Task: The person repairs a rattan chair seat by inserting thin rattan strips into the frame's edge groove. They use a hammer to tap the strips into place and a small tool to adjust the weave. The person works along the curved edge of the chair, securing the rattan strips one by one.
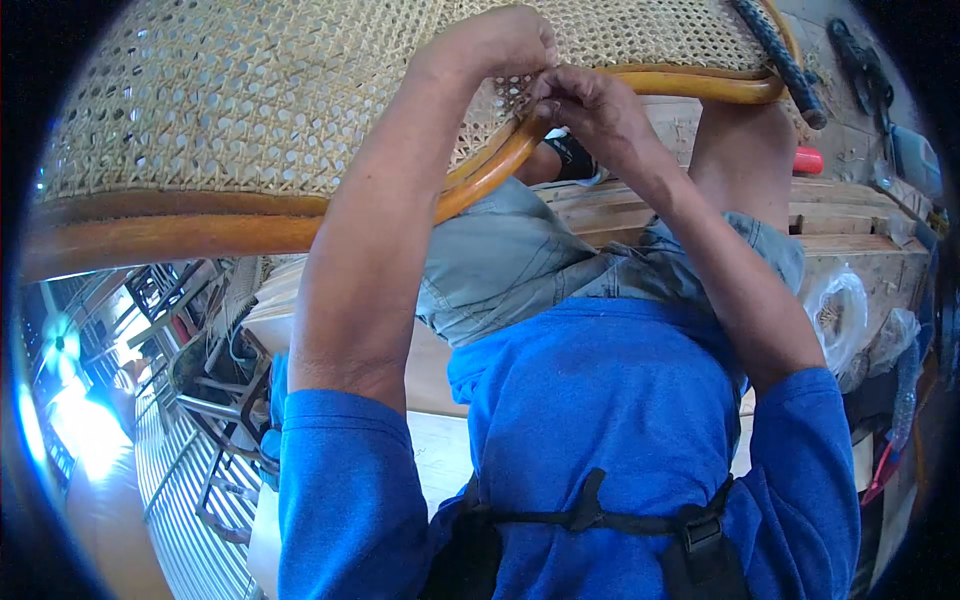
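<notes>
A panel of woven cane webbing [230, 110] spans the top of the view, bordered by a curved, varnished orange-brown wooden frame [485, 183]. My left hand [505, 42] is over the webbing close to the frame's inward bend, its fingers curled closed. Just below and to the right, my right hand [600, 115] has thumb and fingers pinched together at the webbing's edge, right above the frame. The hands almost touch. Whatever lies between the fingers of either hand is too small or hidden to name.
A dark rod-like tool [780, 60] crosses the frame's right corner. Wooden boards [850, 220] lie beside my legs, with a red cylinder [808, 160] and a clear plastic coil [838, 310] nearby. Chair frames [215, 400] are stacked at left.
</notes>
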Tool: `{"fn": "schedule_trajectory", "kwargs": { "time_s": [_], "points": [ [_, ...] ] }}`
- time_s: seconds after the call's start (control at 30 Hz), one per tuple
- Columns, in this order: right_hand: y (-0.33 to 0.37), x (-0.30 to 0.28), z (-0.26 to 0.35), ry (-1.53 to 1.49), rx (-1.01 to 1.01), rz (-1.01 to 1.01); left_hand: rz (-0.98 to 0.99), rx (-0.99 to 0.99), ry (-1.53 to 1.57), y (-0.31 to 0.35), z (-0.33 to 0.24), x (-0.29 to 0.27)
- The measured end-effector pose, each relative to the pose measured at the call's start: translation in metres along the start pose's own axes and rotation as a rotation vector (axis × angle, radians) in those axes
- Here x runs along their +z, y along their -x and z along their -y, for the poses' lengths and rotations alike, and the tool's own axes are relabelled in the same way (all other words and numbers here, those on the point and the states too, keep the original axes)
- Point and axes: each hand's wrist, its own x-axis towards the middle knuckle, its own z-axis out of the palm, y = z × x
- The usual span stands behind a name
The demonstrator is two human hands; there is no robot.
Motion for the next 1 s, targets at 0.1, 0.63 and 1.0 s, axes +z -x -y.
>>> {"fn": "schedule_trajectory", "kwargs": {
  "time_s": [0.1, 0.63, 1.0],
  "points": [
    [-0.009, 0.01, 0.001, 0.094, 0.026, -0.003, -0.118, -0.043, -0.118, 0.006, 0.004, 0.001],
    [-0.017, 0.021, -0.001, 0.534, -0.056, 0.005, -0.033, -0.137, -0.346, -0.024, 0.023, 0.006],
    [-0.007, 0.037, 0.009, 0.737, -0.015, -0.115, 0.027, -0.263, -0.318, -0.019, 0.013, 0.002]
  ]
}}
